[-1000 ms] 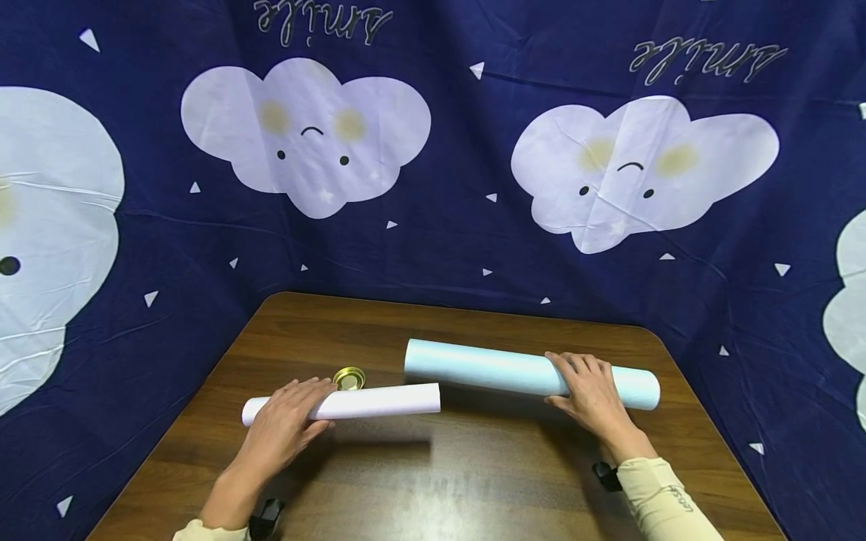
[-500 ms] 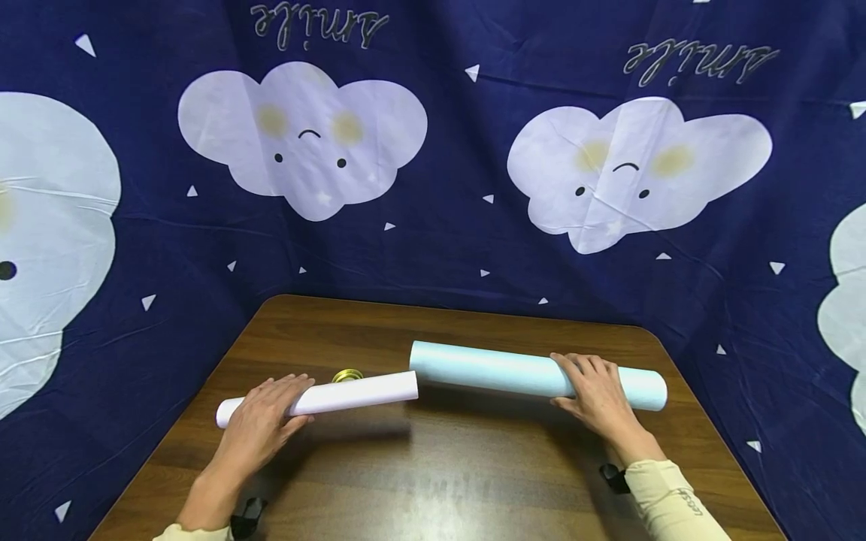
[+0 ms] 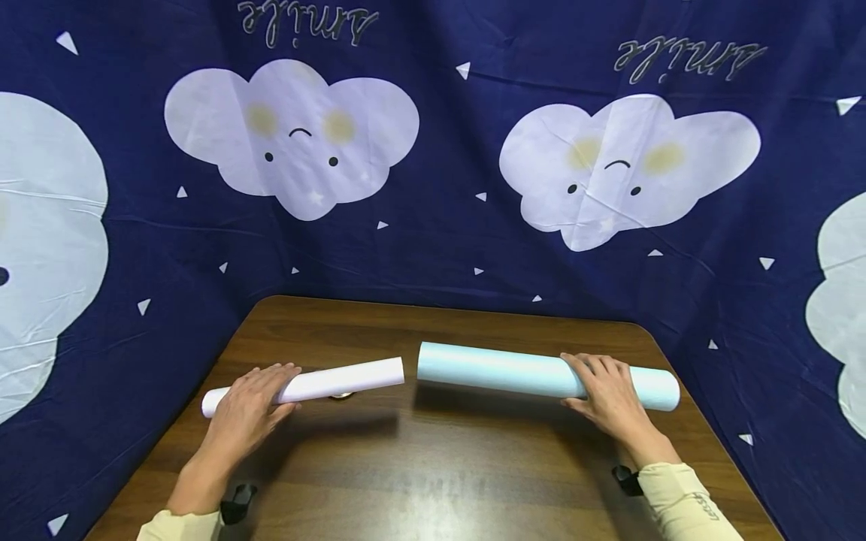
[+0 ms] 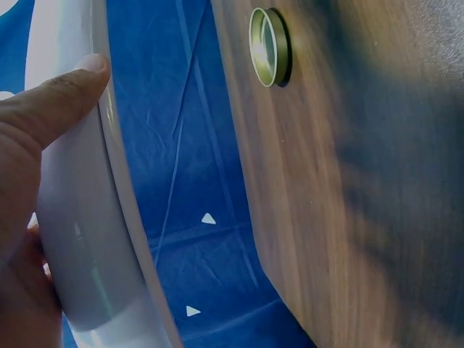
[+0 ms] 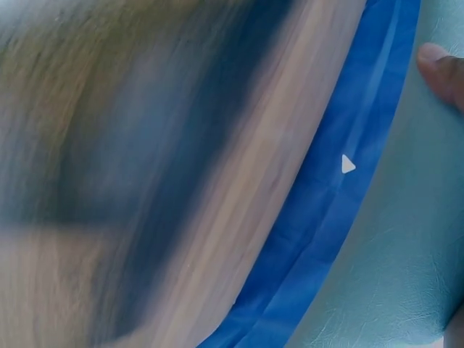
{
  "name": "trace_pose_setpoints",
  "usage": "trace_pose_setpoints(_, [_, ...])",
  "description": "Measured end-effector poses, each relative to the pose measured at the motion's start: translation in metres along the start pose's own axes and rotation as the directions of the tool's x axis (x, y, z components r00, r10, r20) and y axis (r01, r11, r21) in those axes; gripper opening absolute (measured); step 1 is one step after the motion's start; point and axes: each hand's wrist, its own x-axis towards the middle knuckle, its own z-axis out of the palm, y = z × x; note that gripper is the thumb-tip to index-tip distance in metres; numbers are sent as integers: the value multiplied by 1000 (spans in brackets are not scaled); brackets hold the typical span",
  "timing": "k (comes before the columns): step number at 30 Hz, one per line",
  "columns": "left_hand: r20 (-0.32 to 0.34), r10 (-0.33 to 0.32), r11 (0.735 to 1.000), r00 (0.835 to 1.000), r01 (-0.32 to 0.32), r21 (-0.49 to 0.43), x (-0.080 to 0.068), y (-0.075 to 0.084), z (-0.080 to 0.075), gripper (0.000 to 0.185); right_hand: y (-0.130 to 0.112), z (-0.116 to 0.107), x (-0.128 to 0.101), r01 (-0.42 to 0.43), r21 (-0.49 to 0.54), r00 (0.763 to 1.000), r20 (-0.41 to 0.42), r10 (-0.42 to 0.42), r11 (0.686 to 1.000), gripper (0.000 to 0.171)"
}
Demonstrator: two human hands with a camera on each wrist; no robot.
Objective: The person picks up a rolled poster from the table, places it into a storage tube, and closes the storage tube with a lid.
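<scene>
My left hand (image 3: 252,397) grips a slim pale lilac paper roll (image 3: 338,378) near its left end and holds it above the wooden table (image 3: 433,466). In the left wrist view my thumb (image 4: 61,101) lies along that lilac roll (image 4: 80,239). My right hand (image 3: 604,387) grips a thicker light blue roll (image 3: 494,370) near its right end, also off the table. The two rolls lie nearly end to end with a small gap. The right wrist view shows the blue roll (image 5: 391,254) close up with my thumb tip (image 5: 444,69) on it.
A small gold round lid (image 4: 269,46) lies on the table under the lilac roll; in the head view the gold lid (image 3: 341,395) barely peeks out beneath it. A dark blue cloth with white clouds (image 3: 433,188) hangs behind and around the table.
My left hand carried the lilac roll left and away from me, so it now covers the gold lid. The blue roll shifted slightly to the right.
</scene>
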Motion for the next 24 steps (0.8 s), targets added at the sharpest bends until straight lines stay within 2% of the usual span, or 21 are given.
trace_pose_setpoints(9, [-11,24,1000,1000,-24,-4,9,-7,7,58,3,-3,-2,14,-12,1000,-13,-14,1000,86])
trace_pose_setpoints(15, [-1,17,1000,1000,-17,-3,9,-7,10,56,0,-6,-2,32,-10,999,-22,-32,999,86])
trace_pose_setpoints(24, [16,31,999,999,-31,-16,18,-5,16,56,-2,-10,-2,36,-4,999,-23,-36,999,87])
